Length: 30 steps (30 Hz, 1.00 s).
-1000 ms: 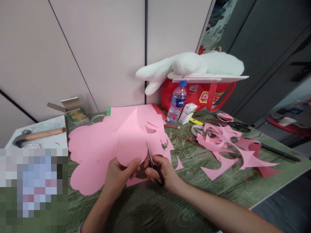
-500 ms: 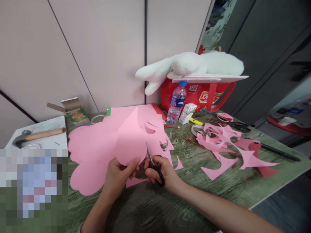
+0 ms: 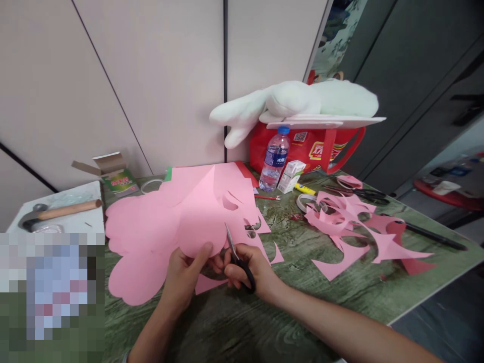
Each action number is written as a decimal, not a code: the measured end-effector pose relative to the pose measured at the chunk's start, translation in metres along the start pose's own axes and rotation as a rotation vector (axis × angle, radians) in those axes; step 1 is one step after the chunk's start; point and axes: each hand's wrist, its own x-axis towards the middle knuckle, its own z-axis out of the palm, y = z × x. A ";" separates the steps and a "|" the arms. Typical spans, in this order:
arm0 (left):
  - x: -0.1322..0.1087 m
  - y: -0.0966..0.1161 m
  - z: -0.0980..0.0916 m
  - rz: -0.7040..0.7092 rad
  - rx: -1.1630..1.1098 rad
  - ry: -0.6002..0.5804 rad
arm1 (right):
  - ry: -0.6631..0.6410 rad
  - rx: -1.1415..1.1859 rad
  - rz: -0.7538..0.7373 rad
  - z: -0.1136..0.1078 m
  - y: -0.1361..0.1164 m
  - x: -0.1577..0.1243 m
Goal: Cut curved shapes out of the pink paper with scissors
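Note:
Pinched at its lower edge, a pink sheet of paper [image 3: 202,227] with a rounded outline is held by my left hand [image 3: 187,275], thumb on top and fingers beneath. My right hand [image 3: 249,269] grips black-handled scissors [image 3: 245,267], its fingers closed round the handles. The blades point up and away from me, at the right edge of the paper. To the left lie pink scalloped paper shapes [image 3: 138,277], stacked on the table. A pink sheet with cut-out holes [image 3: 242,214] lies behind and right of the scissors.
Pink paper scraps [image 3: 340,242] spread across the right of the green table [image 3: 302,317]. Farther back stand a water bottle [image 3: 274,159], a small white carton [image 3: 291,176] and a red bag [image 3: 260,146] under a white plush toy [image 3: 325,98]. A hammer [image 3: 70,209] lies at left.
My left thumb has shifted slightly up and left on the paper. The scissors stay at the paper's right edge, with hardly any movement of my right hand.

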 end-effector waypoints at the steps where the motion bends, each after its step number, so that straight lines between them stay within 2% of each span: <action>1: 0.000 0.000 0.000 0.008 -0.010 0.016 | -0.009 -0.004 -0.002 0.000 0.001 0.000; 5: 0.000 0.000 -0.001 0.028 -0.091 0.063 | -0.052 0.005 -0.017 -0.002 0.006 -0.001; 9: -0.001 0.000 -0.002 -0.033 -0.186 0.025 | -0.057 0.002 -0.026 -0.002 0.007 -0.001; 14: -0.001 -0.001 -0.007 -0.051 -0.157 -0.011 | -0.053 -0.023 0.008 -0.003 0.007 0.000; 21: -0.002 0.007 -0.014 0.003 0.101 -0.009 | -0.067 -0.053 0.024 -0.006 0.006 0.000; 26: -0.002 0.017 -0.013 0.105 0.348 0.122 | -0.090 -0.034 0.047 -0.004 0.001 0.000; 30: -0.002 0.018 -0.013 0.118 0.474 0.187 | -0.095 -0.030 0.088 -0.001 -0.004 -0.001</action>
